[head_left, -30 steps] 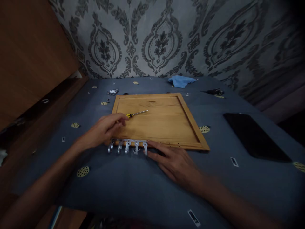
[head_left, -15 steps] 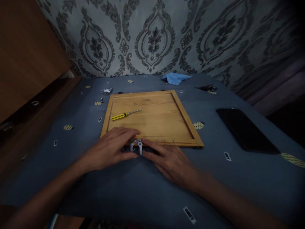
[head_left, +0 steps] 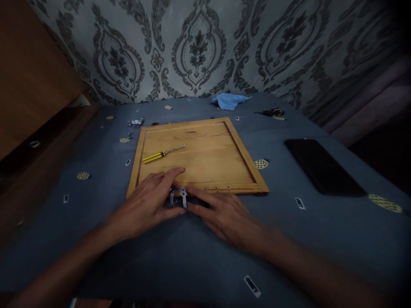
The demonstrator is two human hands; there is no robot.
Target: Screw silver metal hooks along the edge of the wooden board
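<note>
A wooden panel with a raised frame lies flat, probably a cabinet door. At its near edge sits a small silver metal hinge, held between my two hands. My left hand grips it from the left, index finger over the panel and thumb low at the front. From the right, my right hand pinches it with thumb and index finger. Part of the hinge is hidden by the fingers. Several small holes show along the near frame edge. A yellow-and-black screwdriver rests on the panel.
On the blue patterned cover lie more metal hardware at far left, a blue cloth at the back, a dark pointed tool and a black flat slab at right. A wooden cabinet stands left.
The whole view has shifted slightly, so the panel and things appear further left. Both hands stay at the hinge; the left index finger is raised a little more.
</note>
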